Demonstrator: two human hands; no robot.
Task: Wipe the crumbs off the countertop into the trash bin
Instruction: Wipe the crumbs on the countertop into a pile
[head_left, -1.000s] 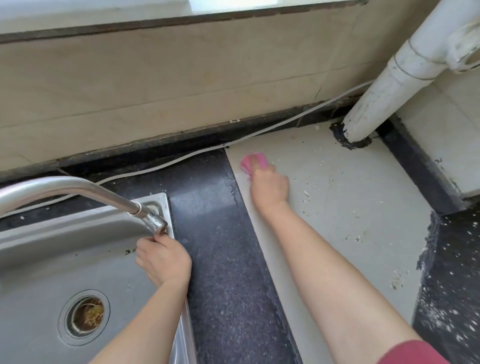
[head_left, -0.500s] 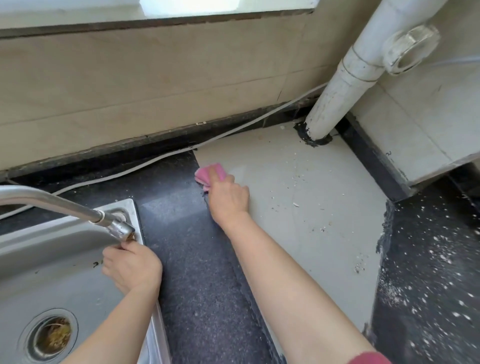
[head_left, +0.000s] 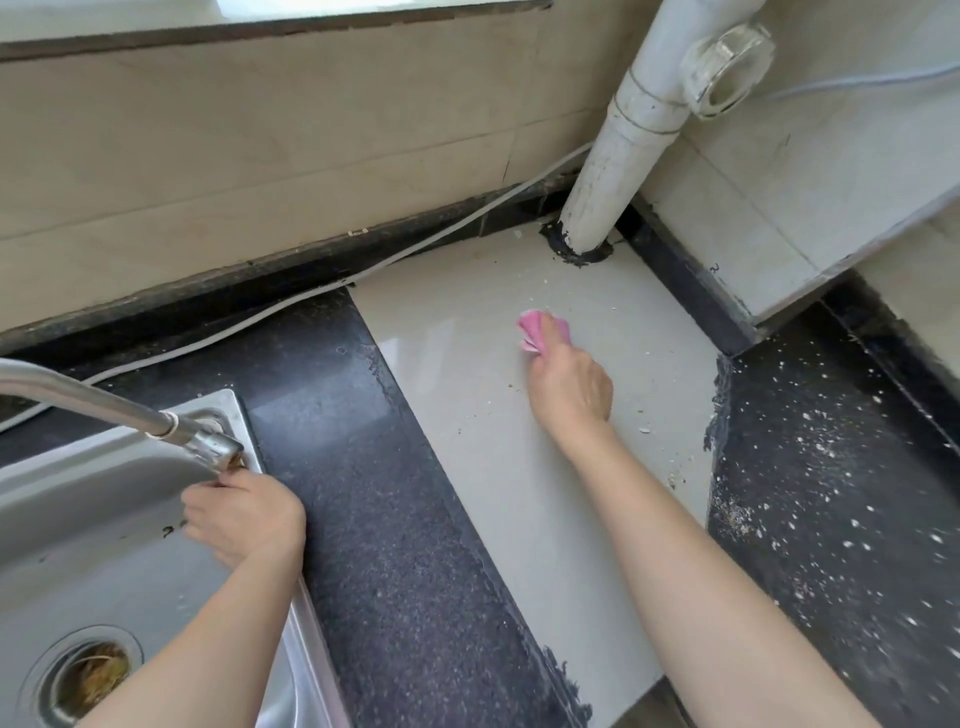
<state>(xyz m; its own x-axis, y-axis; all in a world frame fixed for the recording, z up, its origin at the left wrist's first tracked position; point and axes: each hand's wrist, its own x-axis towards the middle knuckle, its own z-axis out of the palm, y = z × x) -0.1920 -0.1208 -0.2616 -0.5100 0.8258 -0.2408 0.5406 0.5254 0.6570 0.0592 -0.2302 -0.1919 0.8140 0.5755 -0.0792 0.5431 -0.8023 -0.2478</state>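
The right hand (head_left: 571, 389), just right of the frame's centre, is closed around a bunched pink cloth (head_left: 535, 332) and presses it onto a pale countertop slab (head_left: 467, 415). The cloth pokes out past the fingers, its long axis running from the knuckles toward the upper left. The forearm stretches back to the lower right corner.

Crumbs (head_left: 644, 430) lie scattered on the slab around and to the right of that hand. Many more pale specks dust the dark speckled counter (head_left: 831, 493) at the right edge.

The left hand (head_left: 244, 517), at lower left, sits with fingers curled under at the rim of a steel sink (head_left: 104, 545), just beneath the spout of a metal tap (head_left: 104, 405) (whether it grips anything cannot be told). A strip of dark counter separates the sink from the pale slab.

A white pipe (head_left: 618, 156) rises from the slab's far corner at upper right. A white cable (head_left: 260, 322) runs along the foot of the beige tiled wall (head_left: 260, 156).
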